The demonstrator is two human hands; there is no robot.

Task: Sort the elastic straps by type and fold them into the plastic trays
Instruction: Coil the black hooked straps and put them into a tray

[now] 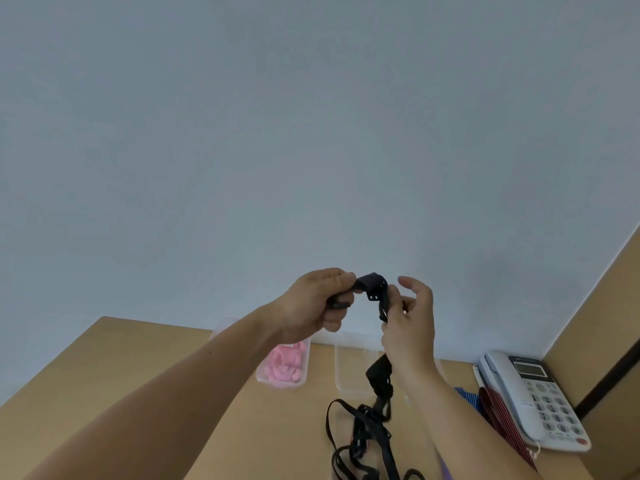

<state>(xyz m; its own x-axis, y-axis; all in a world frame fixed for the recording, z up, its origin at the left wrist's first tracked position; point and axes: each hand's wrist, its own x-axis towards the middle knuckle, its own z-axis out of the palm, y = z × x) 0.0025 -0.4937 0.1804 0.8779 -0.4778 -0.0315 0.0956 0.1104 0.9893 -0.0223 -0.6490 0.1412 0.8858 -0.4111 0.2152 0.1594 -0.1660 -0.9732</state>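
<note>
Above the desk's (138, 375) far edge, our left hand (317, 304) grips a black strap (372, 287) while our right hand (412, 327) pinches it.

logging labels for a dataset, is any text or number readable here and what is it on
None can be read.
telephone: keypad marks and the strip above its display are too blurred.
black strap, tray of pink straps: no print shows.

Pale blue-grey wall (311, 133) — tan wooden desk (138, 368) beneath, white telephone (530, 396) at right
</note>
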